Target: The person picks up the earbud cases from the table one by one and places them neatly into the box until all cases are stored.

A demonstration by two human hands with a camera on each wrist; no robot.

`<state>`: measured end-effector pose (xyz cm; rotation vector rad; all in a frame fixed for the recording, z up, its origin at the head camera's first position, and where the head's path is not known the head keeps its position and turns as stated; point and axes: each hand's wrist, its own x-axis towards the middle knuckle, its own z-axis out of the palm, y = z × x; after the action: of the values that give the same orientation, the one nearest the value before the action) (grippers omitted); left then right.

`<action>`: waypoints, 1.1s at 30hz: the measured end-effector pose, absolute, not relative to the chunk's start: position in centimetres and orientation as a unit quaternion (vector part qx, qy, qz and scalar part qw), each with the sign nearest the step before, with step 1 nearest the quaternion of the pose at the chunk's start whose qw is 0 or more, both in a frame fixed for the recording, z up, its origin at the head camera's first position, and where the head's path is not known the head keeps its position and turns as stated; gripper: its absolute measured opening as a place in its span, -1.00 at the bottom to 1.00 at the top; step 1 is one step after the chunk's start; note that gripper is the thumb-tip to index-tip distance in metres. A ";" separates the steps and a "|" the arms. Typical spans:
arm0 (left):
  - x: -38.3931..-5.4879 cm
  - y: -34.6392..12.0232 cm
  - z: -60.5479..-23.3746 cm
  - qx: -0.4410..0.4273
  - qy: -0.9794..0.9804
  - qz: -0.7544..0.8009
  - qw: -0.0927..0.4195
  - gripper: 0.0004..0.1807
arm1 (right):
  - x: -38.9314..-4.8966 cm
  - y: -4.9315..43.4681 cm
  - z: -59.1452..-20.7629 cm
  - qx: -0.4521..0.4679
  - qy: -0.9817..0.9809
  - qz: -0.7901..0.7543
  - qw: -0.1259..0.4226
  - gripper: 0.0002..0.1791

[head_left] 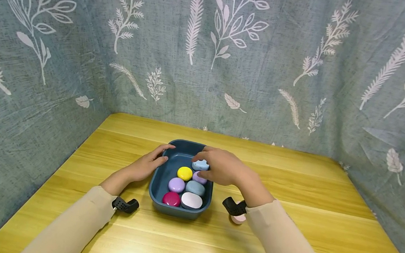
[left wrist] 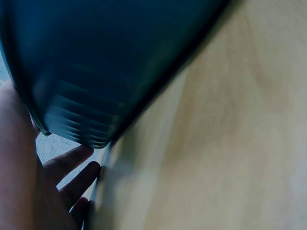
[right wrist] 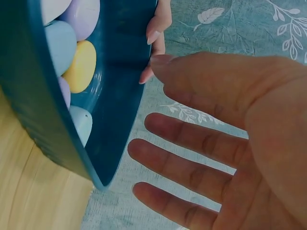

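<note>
A dark blue rectangular bin (head_left: 158, 179) stands on the table with several smooth, rounded cases inside. They include a yellow one (head_left: 184, 174), a purple one (head_left: 176, 185), a crimson one (head_left: 171, 199), a white one (head_left: 191, 201), a grey-blue one (head_left: 195, 187) and a light blue one (head_left: 200, 165). My left hand (head_left: 146, 164) grips the bin's left rim, with thumb and a finger over the edge and other fingers outside. Over the bin's far right part hovers my right hand (head_left: 222, 166), fingers spread and nothing held in the right wrist view (right wrist: 216, 143).
A pale pink round piece (head_left: 239, 219) lies on the wooden table (head_left: 306, 216) right of the bin, partly hidden by the right wrist's black strap (head_left: 233, 206). Blue-green leaf-patterned cloth (head_left: 191, 89) hangs behind and at both sides.
</note>
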<state>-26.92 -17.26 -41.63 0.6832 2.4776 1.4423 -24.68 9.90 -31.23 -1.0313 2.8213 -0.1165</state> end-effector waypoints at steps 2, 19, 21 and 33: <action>-27.0 -17.3 -41.7 0.231 0.836 0.489 0.096 -0.48 | -24.6 10.3 -31.3 -0.343 0.936 -0.040 0.064 -0.56; -26.8 -17.3 -41.4 0.232 0.842 0.479 0.091 -0.48 | -23.4 13.6 -32.1 -0.336 0.938 -0.082 0.032 -0.57; -26.8 -17.3 -41.4 0.231 0.842 0.478 0.090 -0.48 | -23.2 13.8 -32.2 -0.334 0.938 -0.087 0.028 -0.58; -26.8 -17.3 -41.4 0.227 0.842 0.481 0.093 -0.48 | -22.6 15.3 -32.8 -0.330 0.940 -0.082 0.028 -0.51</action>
<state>-26.79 -17.26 -41.43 0.6741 2.4985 1.4272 -22.56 15.31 -32.84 -1.0178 2.9013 -0.2519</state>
